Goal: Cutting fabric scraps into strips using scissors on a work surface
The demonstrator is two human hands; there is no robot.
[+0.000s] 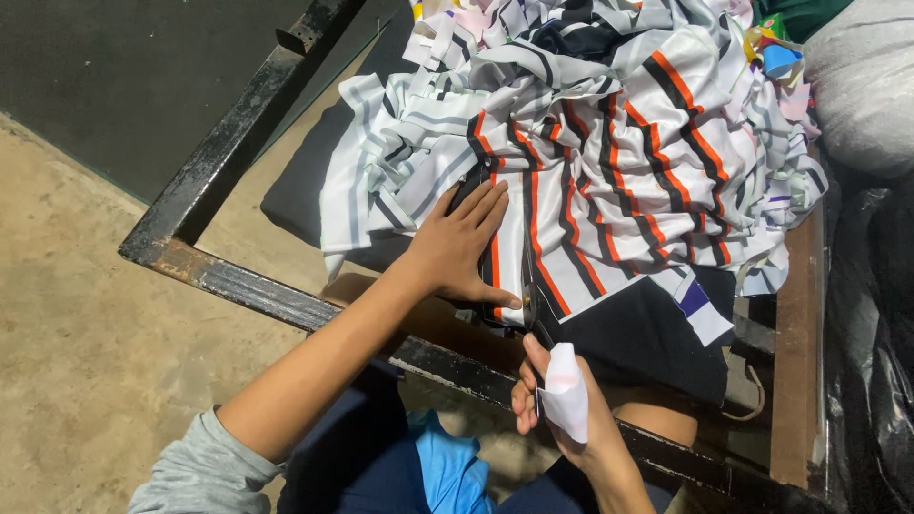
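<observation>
Left hand (pixel 457 249) fingers spread flat on striped cloth (pixel 609 181); right hand (pixel 562 405) fingers grip scissors (pixel 535 324)

I see a worn black metal frame (pixel 238 105) bearing a dark pad (pixel 305 181), with striped cloth pieces (pixel 609 143) heaped on it.

Smooth striped cloth (pixel 609 162) lies heaped on a dark matt pad (pixel 657 333); the metal frame (pixel 238 124) is scuffed, the concrete floor (pixel 86 314) rough.

Black metal frame (pixel 233 282), concrete floor (pixel 76 286).
</observation>
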